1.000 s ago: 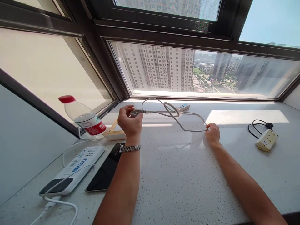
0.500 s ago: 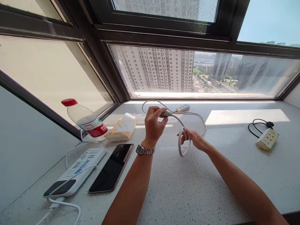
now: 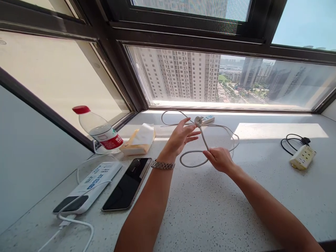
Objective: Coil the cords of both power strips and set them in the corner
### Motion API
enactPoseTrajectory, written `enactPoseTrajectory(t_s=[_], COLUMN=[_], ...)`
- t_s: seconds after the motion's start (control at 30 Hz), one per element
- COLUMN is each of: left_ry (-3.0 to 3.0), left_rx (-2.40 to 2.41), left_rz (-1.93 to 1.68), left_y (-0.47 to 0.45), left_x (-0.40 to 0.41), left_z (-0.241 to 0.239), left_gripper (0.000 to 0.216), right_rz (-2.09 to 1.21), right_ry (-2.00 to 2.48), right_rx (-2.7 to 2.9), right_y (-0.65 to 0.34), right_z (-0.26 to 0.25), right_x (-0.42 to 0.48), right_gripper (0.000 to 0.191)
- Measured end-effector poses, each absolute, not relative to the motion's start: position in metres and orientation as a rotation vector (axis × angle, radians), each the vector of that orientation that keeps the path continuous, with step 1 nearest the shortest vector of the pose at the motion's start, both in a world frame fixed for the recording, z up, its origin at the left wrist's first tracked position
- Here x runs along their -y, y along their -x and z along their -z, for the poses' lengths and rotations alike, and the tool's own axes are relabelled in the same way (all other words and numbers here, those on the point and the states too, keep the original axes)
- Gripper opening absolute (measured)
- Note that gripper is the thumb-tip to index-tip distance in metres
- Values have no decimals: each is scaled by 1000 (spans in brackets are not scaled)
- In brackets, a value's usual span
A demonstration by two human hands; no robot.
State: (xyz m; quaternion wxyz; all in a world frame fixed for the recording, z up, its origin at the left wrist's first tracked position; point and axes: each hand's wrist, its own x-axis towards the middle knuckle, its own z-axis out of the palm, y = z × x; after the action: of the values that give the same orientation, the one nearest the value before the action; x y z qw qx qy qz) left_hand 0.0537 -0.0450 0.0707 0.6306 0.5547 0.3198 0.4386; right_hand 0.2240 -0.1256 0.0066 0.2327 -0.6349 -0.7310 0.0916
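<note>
Cable (image 3: 204, 139) gripped by right hand (image 3: 220, 160); left hand (image 3: 180, 138) apart, spread beside plug (image 3: 198, 121); power strip (image 3: 209, 119) near far edge of sill (image 3: 204, 210).

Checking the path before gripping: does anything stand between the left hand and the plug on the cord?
Nothing visible does. The left hand is open, its fingers right beside the plug; whether they touch is unclear. The right hand grips the cord close by.

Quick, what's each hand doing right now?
Left hand: open, beside the plug; whether it touches can't be told.
Right hand: closed, holding the pale cable.
</note>
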Motion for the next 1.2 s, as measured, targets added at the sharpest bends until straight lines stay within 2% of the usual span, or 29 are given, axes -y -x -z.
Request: enactPoseTrajectory(t_s=[0.17, 0.3, 0.47, 0.6, 0.63, 0.77, 0.9, 1.0, 1.13, 1.2], left_ry=[-1097, -1180, -1133, -922, -843, -577, -477, -520, -723, -836], left_rx=[-575, -521, -455, -315, -286, -243, -195, -274, -559, -618], left_rz=[-913, -830, -1043, -1274, -1335, -1520, -1597, -1524, -1453, -1518], left_y=[-83, -97, -69, -29, -19, 6, 4, -10, -28, -31], left_x=[64, 73, 65, 54, 53, 57, 68, 74, 75, 75], left_z=[-67, -64, -81, -105, -112, -135, -148, -148, -139, -136], left_gripper=[47, 47, 52, 34, 35, 64, 81, 88, 81, 61], right_rz=[-264, -383, -734, -623, -545, -290, -564, -773, -800, -756], right_ry=[1877, 1843, 1565, 1527, 1561, 1680, 1800, 1837, 1888, 1989], right_rx=[2081, 2022, 1765, 1453, 1392, 1339, 1702, 1884, 1923, 1942], right_y=[-221, -230, -265, -305, -315, -348, -353, -337, -311, -303], right_z=[-6, -5, 3, 16, 19, 22, -1, -27, -58, -70], right_x=[125, 120, 104, 95, 94, 100, 110, 118, 136, 148], right_gripper=[51, 53, 58, 59, 59, 63, 61, 56, 56, 52])
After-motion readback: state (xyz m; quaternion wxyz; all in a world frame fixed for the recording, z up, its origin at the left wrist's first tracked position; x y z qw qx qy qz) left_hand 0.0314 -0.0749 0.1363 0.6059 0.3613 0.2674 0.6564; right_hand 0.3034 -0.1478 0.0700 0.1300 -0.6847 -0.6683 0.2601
